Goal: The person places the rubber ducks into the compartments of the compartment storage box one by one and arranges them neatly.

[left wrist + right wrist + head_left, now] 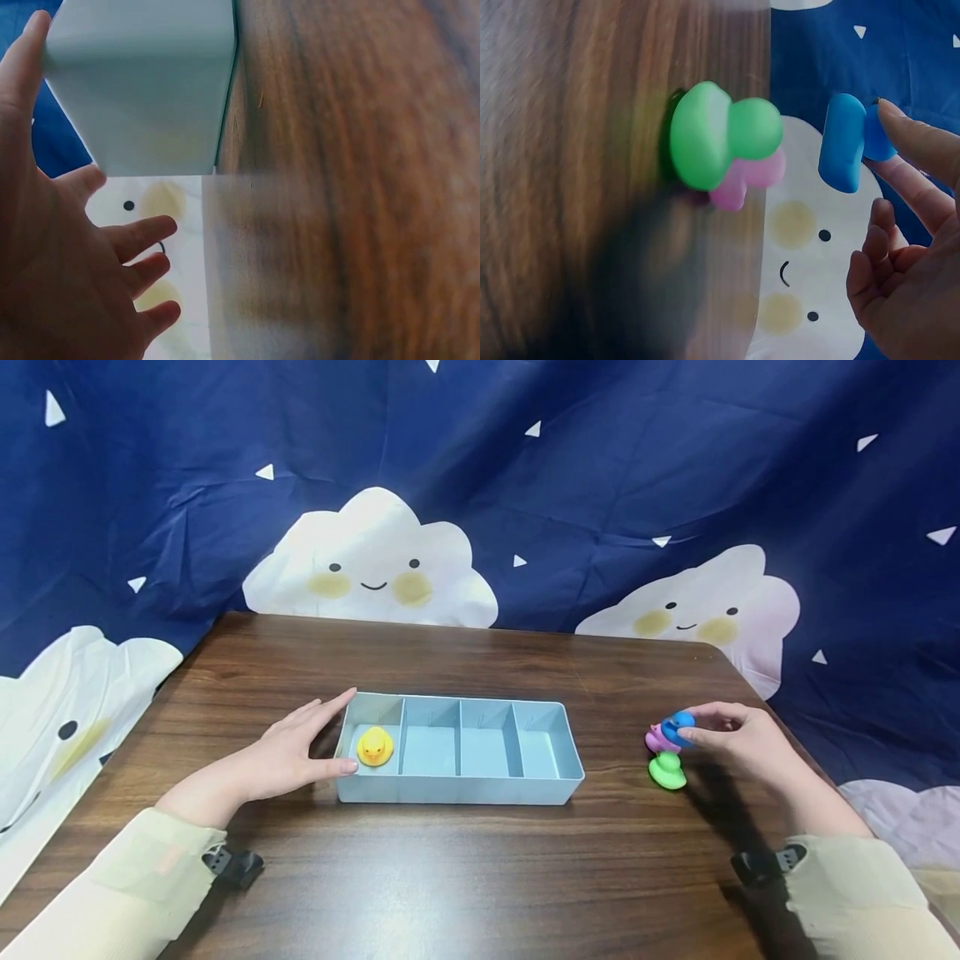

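Between thumb and index finger my right hand (738,739) pinches a blue toy duck (678,728), held up off the table. In the right wrist view the blue duck (843,144) is clear of the green duck (705,135) and the pink duck (739,180), which sit together on the wood. My left hand (281,760) spreads its fingers at the left end of a pale blue four-part tray (457,790), thumb and index finger touching its edges. A yellow duck (374,747) sits in the leftmost compartment. The tray's end wall (142,90) shows in the left wrist view.
Dark wooden table (465,868) lies under everything. Behind it hangs a navy curtain (570,468) with white clouds. The tray's other compartments hold nothing. Black straps with small devices (232,864) are on both wrists.
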A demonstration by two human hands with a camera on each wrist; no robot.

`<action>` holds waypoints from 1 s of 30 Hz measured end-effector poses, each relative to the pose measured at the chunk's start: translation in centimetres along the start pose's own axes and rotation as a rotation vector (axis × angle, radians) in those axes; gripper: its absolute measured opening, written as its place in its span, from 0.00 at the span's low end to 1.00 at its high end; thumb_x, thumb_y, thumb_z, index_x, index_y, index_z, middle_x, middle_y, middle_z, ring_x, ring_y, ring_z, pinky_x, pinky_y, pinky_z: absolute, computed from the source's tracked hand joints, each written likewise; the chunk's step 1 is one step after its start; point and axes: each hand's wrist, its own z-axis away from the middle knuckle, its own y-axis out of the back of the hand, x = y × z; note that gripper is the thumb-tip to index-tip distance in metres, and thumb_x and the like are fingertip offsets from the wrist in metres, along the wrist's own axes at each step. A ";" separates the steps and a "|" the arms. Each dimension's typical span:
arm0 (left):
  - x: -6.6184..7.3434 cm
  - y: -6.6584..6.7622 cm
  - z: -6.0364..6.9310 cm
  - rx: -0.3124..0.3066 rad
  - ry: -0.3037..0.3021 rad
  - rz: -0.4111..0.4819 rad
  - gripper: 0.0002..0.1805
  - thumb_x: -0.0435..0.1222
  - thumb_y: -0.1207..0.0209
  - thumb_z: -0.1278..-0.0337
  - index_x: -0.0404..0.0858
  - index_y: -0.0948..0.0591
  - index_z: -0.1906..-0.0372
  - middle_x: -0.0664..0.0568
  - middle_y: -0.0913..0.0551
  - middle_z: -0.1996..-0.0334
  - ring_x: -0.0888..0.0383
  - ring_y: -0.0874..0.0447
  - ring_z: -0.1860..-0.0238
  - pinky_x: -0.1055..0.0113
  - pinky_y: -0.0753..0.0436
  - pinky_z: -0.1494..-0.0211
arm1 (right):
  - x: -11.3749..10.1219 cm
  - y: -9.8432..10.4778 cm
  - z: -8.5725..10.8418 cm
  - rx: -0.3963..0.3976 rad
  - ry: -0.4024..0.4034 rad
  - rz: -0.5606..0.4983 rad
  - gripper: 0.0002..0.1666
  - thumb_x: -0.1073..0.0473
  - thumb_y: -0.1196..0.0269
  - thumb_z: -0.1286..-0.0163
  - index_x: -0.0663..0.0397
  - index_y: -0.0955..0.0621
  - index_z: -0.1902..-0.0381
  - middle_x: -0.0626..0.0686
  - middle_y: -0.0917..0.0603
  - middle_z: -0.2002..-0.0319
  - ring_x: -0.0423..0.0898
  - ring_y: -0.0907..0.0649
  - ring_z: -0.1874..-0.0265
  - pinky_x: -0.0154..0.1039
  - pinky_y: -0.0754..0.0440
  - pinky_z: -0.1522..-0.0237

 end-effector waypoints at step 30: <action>0.0 0.0 -0.1 -0.006 0.019 0.006 0.52 0.59 0.38 0.42 0.52 0.53 0.20 0.42 0.47 0.23 0.35 0.57 0.25 0.30 0.53 0.33 | -8.9 -4.2 -3.4 -0.197 0.163 -0.135 0.17 0.55 0.28 0.37 0.55 0.14 0.52 0.54 0.17 0.66 0.47 0.22 0.68 0.34 0.22 0.67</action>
